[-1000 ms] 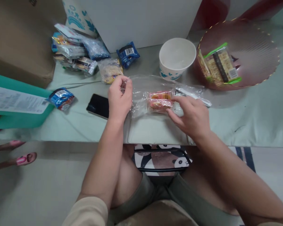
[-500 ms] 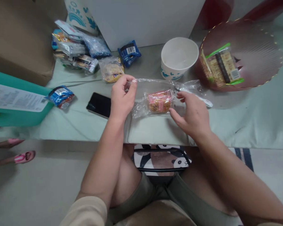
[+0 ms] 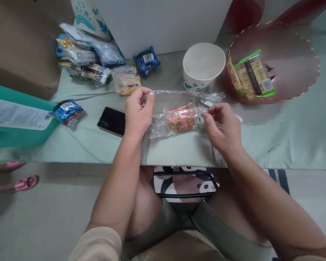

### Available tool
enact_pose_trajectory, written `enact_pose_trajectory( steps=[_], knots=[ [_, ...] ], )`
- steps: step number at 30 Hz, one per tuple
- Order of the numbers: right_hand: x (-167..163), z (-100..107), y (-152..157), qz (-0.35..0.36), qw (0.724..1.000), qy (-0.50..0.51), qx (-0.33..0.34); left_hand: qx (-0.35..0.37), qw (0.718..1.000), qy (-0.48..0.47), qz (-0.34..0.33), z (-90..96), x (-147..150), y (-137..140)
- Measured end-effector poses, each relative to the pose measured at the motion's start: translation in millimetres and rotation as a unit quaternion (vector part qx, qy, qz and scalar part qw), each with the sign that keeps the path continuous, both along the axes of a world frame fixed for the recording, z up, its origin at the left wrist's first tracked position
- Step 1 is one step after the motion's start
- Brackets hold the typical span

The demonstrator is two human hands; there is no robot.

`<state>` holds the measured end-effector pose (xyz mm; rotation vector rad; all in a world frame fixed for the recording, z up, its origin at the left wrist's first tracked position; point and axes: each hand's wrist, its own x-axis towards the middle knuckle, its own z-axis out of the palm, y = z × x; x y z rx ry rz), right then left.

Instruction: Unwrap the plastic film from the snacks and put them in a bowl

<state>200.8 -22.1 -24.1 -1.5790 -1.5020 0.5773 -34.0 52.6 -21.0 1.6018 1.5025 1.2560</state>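
Note:
A clear plastic bag (image 3: 174, 96) is spread over the table in front of me. My left hand (image 3: 140, 108) pinches its upper left corner between thumb and fingertips. A small pink-and-brown snack packet (image 3: 182, 117) lies at the bag; whether inside it or on top, I cannot tell. At the packet's right end, the thumb and forefinger of my right hand (image 3: 222, 125) are closed on clear film, which looks like the bag's edge. Partly hidden behind that hand lies a white-handled tool (image 3: 238, 118). A black phone (image 3: 112, 121) rests left of my left hand.
Behind stand a white paper tub (image 3: 203, 67) and a pink scalloped bowl (image 3: 293, 65) holding a cracker packet (image 3: 253, 76). Wrapped snacks (image 3: 84, 54) are heaped at the back left, near a cardboard box (image 3: 21, 43) and green container (image 3: 19, 112). Another person's foot (image 3: 27, 182) shows at left.
My right thumb and forefinger have come together on the clear film, where they were apart before. The snack packet has tilted slightly. My left hand keeps its pinch.

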Motion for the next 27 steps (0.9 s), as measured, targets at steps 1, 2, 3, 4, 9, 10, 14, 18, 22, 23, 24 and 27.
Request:
enact_pose_trajectory(
  steps=[1, 2, 3, 4, 9, 10, 14, 18, 22, 23, 24, 27],
  knots=[
    [0, -2, 1, 0.002, 1.000, 0.011, -0.024, -0.003, 1.000, -0.004, -0.007, 0.5, 1, 0],
    [-1, -3, 3, -0.001, 0.999, 0.017, -0.044, -0.007, 1.000, -0.007, -0.015, 1.2, 2, -1],
    [-2, -3, 5, -0.007, 0.998, 0.019, -0.062, -0.013, 1.000, -0.010, -0.023, 2.0, 3, -1],
    [-2, -2, 6, -0.013, 0.997, 0.017, -0.081, -0.019, 0.999, -0.011, -0.030, 2.9, 4, -1],
    [-1, 15, 9, 0.029, 0.981, 0.012, -0.190, -0.028, 0.999, 0.001, -0.039, 7.5, 8, -3],
    [0, 17, 9, 0.046, 0.979, 0.015, -0.197, -0.026, 0.999, 0.005, -0.038, 8.3, 8, -4],
    [2, 14, 5, 0.090, 0.980, 0.084, -0.156, -0.027, 0.999, 0.015, -0.042, 11.1, 8, -6],
    [0, 11, 1, 0.076, 0.989, 0.114, -0.052, -0.035, 0.998, 0.009, -0.045, 12.1, 10, -7],
    [1, 17, -5, 0.250, 0.963, 0.034, 0.099, -0.028, 0.999, -0.007, -0.044, 8.1, 9, -5],
    [2, 19, -7, 0.313, 0.945, 0.011, 0.090, -0.027, 0.999, -0.014, -0.040, 6.3, 8, -4],
    [2, 19, -9, 0.362, 0.930, -0.008, 0.061, -0.028, 0.999, -0.022, -0.034, 4.6, 8, -3],
    [2, 18, -14, 0.381, 0.922, -0.060, -0.040, -0.048, 0.998, -0.037, -0.016, 1.1, 6, 0]
  ],
)
